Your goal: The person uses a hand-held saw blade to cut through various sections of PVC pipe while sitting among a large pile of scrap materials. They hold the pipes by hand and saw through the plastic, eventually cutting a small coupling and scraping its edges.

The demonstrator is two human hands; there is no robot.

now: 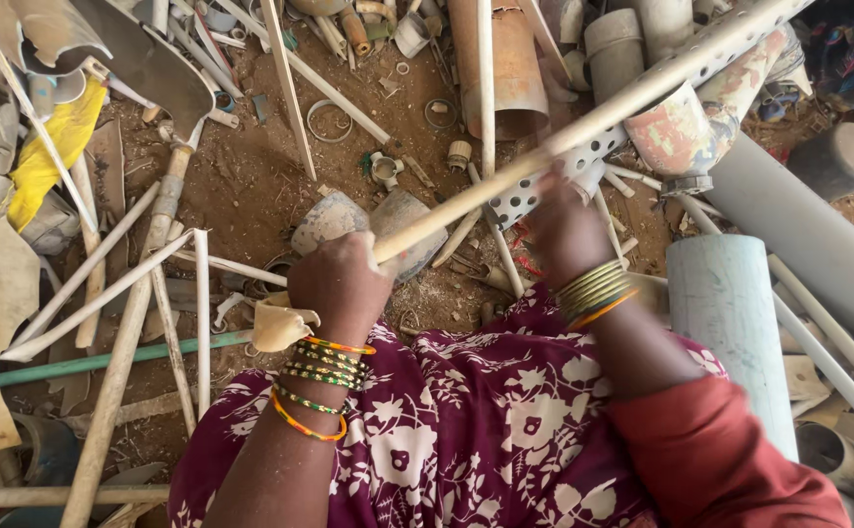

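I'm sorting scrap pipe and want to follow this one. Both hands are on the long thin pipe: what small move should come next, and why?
Probably draw the thin pipe back toward the body. The left hand grips its near end, the right hand is further up, and its far end lies against the perforated pipe.

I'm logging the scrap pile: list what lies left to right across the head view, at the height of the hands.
Yellow sheet → thin white pipes → left hand gripping long pale pipe → right hand → wide pale blue pipe.
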